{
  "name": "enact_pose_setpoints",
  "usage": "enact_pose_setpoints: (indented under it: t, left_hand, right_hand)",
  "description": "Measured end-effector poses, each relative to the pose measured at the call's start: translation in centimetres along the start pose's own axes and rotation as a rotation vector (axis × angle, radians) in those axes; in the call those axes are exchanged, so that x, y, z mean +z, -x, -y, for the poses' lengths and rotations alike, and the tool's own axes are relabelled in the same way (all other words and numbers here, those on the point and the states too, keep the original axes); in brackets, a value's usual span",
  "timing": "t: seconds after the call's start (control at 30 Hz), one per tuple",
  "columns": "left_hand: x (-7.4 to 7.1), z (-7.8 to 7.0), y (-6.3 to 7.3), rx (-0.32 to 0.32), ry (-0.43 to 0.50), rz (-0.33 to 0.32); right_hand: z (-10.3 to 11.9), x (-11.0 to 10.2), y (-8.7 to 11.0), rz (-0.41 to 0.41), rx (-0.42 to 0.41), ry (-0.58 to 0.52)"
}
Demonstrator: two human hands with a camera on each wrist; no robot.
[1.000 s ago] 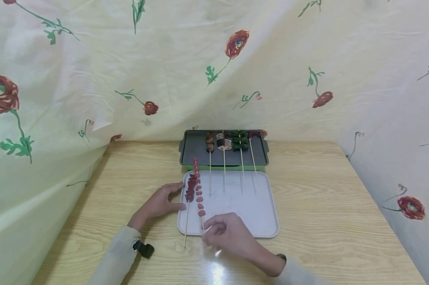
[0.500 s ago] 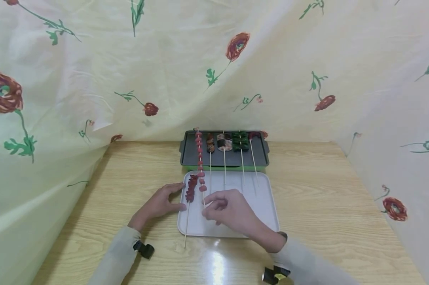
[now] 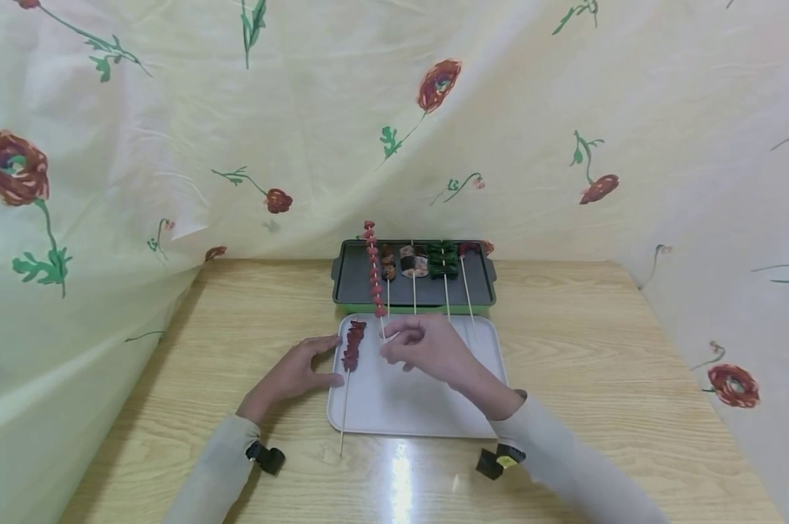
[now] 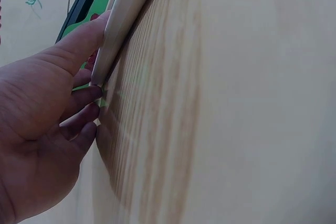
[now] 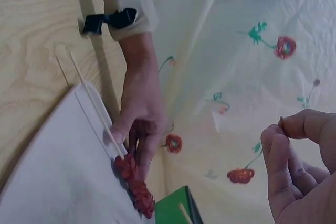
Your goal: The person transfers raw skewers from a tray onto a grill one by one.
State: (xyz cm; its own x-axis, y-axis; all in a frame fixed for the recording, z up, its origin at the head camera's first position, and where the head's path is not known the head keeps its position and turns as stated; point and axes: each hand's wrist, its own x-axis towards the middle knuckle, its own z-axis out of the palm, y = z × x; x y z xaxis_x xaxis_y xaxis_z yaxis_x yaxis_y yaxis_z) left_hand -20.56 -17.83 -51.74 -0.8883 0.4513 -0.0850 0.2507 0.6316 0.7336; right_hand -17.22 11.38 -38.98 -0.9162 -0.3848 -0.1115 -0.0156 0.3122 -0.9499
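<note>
In the head view, my right hand (image 3: 427, 346) pinches the bare stick end of a skewer (image 3: 373, 260) with small red pieces, raised over the left part of a dark griddle pan (image 3: 353, 287). The right wrist view shows the stick's end (image 5: 281, 120) between thumb and fingertips. My left hand (image 3: 303, 367) holds the left rim of a white tray (image 3: 427, 415), thumb and fingers at its edge in the left wrist view. Another skewer, with dark red pieces (image 3: 353, 346), lies in the tray near that hand, its stick reaching past the front rim.
Several skewers lie side by side on the pan: a brown one (image 3: 387, 263), a black-and-white one (image 3: 413, 262), a green one (image 3: 443, 260) and a dark red one (image 3: 468, 249). Their sticks extend over the tray. A flowered cloth (image 3: 303, 109) hangs behind the wooden table (image 3: 565, 342).
My right hand has carried the skewer of small red pieces forward from the tray to over the pan, its tip now higher in view. My left hand has stayed at the tray.
</note>
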Motion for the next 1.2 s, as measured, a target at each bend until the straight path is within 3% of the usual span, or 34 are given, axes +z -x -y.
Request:
enact_pose_setpoints:
  t: [0.8, 1.2]
  left_hand:
    - [-0.2, -0.2, 0.1, -0.013, 0.010, -0.006]
    - [-0.1, -0.2, 0.0, -0.013, 0.006, 0.001]
  right_hand:
    - [-1.9, -0.3, -5.9, -0.030, 0.096, -0.091]
    - [-2.6, 0.0, -7.0, -0.045, 0.144, -0.076]
